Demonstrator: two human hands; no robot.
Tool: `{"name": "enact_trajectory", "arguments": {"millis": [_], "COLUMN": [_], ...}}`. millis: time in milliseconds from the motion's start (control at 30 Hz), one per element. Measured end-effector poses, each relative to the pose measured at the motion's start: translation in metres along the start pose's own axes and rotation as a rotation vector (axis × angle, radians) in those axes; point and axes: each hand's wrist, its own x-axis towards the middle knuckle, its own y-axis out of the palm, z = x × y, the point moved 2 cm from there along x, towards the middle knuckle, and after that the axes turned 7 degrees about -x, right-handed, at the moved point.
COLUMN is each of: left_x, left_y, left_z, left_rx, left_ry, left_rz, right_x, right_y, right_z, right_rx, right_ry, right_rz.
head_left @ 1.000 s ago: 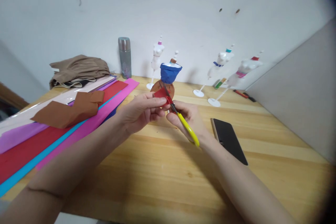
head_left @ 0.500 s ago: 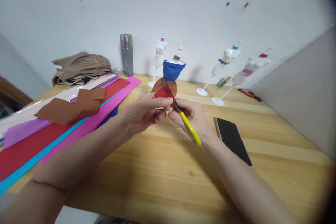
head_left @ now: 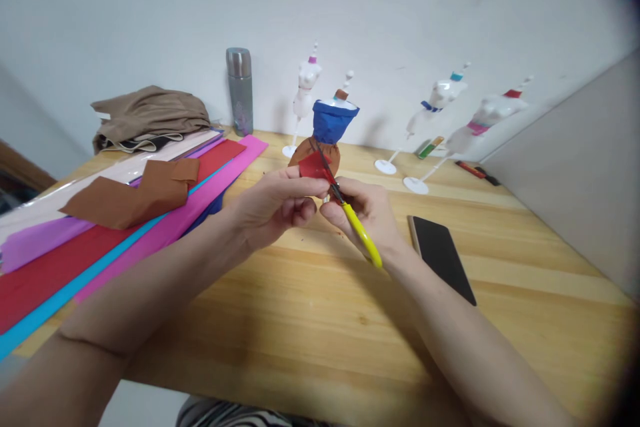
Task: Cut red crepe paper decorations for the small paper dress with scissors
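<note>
My left hand [head_left: 285,200] pinches a small red piece of paper or fabric [head_left: 313,165] between thumb and fingers. Yellow-handled scissors [head_left: 360,232] are gripped in my right hand [head_left: 367,210]; their dark blades lie apart at the red piece's right edge. Part of the scissors' grip is hidden by the right hand. Just behind both hands stands a mini dress form [head_left: 335,121] with a blue top, a brown skirt part and a brown neck band. The hands cover its lower part.
Coloured sheets [head_left: 150,227] with a brown piece [head_left: 135,197] lie at left, below folded brown cloth [head_left: 155,117]. A flask [head_left: 239,90] stands by the wall. White dress forms [head_left: 306,80] stand at the back, others [head_left: 493,113] to the right. A black phone [head_left: 443,257] lies at right.
The view has tilted slightly, so the background sits a little higher. Both hands keep their holds on the red piece and the scissors, with little visible movement.
</note>
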Motion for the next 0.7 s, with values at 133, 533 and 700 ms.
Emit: {"name": "enact_trajectory", "arguments": {"millis": [133,533,700], "left_x": [0.0001,-0.0018,0.0004], "left_y": [0.0004,0.0053,0.0033], "left_z": [-0.0003,-0.0075,-0.0073], "left_rx": [0.015,0.002,-0.023], "left_ry": [0.000,-0.078,-0.095], "left_rz": [0.019,-0.044,-0.015], "right_x": [0.0002,0.0012,0.0020], "right_y": [0.0001,-0.0023,-0.0024], "right_z": [0.0010,0.0026,0.0035], "right_rx": [-0.005,0.005,0.005], "right_ry": [0.001,-0.002,-0.004], "right_rz": [-0.006,-0.006,-0.012]}}
